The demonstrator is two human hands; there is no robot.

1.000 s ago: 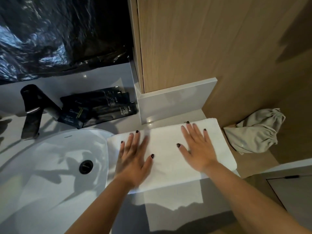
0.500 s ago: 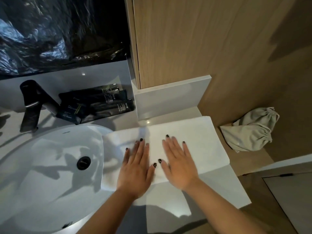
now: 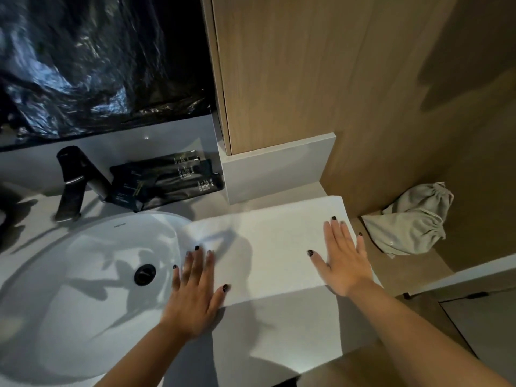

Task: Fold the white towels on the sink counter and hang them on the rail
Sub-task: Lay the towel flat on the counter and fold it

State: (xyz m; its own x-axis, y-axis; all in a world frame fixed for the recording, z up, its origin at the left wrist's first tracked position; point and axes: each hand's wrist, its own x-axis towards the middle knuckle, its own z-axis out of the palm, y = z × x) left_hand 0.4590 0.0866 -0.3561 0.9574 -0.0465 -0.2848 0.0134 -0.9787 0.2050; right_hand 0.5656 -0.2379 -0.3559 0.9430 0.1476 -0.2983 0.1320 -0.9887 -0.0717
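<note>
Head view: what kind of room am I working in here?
Most likely a hotel bathroom: an oval white ceramic basin with a dark metal tap, small dark toiletry packets behind it, and a folded white towel on the counter.

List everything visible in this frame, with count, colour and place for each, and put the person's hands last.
towel: one, white, flat on the counter right of the sink, left end over the sink rim
sink: one, white, left
drain: one, black, in the sink
tap: one, black, behind the sink
packets: several, black, against the back wall right of the tap
plastic sheet: one, black, above the counter
bag: one, grey-beige cloth, on the wooden ledge, right
counter: one, pale grey
left hand: flat on the towel's left end
right hand: flat on the towel's right end
</note>
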